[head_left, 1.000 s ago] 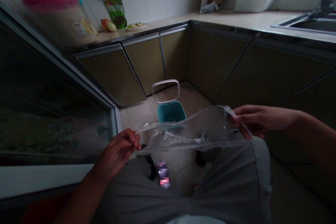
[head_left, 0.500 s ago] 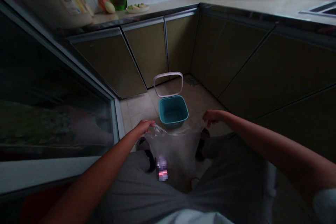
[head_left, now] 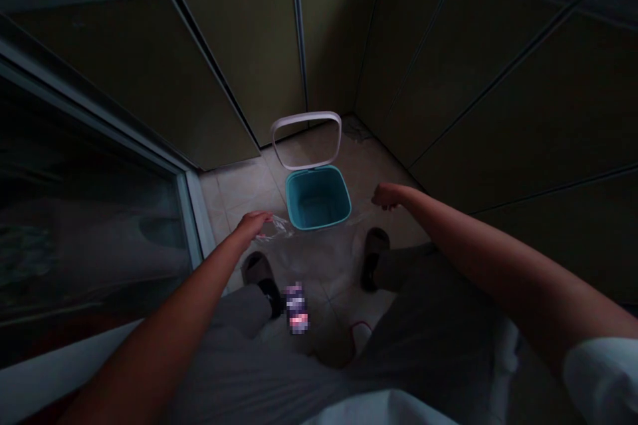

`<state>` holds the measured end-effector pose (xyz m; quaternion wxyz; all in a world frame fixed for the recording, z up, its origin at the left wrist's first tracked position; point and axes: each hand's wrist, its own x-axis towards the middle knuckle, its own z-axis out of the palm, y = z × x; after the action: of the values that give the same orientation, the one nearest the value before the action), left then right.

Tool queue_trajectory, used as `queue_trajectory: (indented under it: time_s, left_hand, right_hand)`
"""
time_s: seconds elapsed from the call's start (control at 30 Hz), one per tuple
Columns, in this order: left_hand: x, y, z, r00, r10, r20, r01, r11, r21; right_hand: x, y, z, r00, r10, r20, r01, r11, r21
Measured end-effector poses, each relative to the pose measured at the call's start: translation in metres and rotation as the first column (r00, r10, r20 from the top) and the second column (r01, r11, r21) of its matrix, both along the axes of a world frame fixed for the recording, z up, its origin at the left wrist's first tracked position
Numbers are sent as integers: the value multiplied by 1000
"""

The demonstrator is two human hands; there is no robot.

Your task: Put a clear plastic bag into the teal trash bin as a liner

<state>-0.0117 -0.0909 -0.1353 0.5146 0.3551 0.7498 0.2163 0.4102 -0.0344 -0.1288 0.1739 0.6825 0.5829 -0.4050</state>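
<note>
A clear plastic bag (head_left: 319, 242) is stretched between my two hands, just in front of a teal trash bin (head_left: 319, 199). My left hand (head_left: 253, 226) pinches the bag's edge at the left, where the film bunches up. My right hand (head_left: 387, 196) is closed on the opposite edge, to the right of the bin. The bin stands upright on the floor with its inside showing. A pale pink rim frame (head_left: 309, 139) is tilted up at the bin's back edge. How far the bag hangs down is hard to see.
Cabinet doors (head_left: 239, 33) line the back and right side. A glass door (head_left: 90, 212) stands at the left. On the tiled floor (head_left: 239, 192) are my slippered feet, a blurred-out object (head_left: 296, 309) and a red-edged white item (head_left: 359, 335).
My view has tilted down, so the countertop is almost out of sight. Both hands have moved forward toward the bin with the plastic bag, whose edge is now at the bin's front.
</note>
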Motion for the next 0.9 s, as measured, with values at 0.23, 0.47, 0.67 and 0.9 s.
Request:
queue_trajectory:
  time_s: [0.23, 0.47, 0.67, 0.9]
  left_hand:
    - [5, 25, 2, 943, -306, -128, 296, 951, -91]
    - [3, 35, 12, 636, -669, -385, 706, 705, -59]
    - [-1, 37, 21, 495, -714, -496, 752, 638, -167]
    - [-7, 37, 17, 498, -672, -548, 741, 658, -134]
  right_hand:
    - [-10, 41, 7, 963, 145, 227, -134, 989, -61]
    - [-10, 118, 37, 990, 45, -130, 34, 836, 547]
    - [-59, 159, 65, 924, 128, -360, 120, 797, 592]
    - [-50, 113, 77, 973, 78, -219, 60, 825, 561]
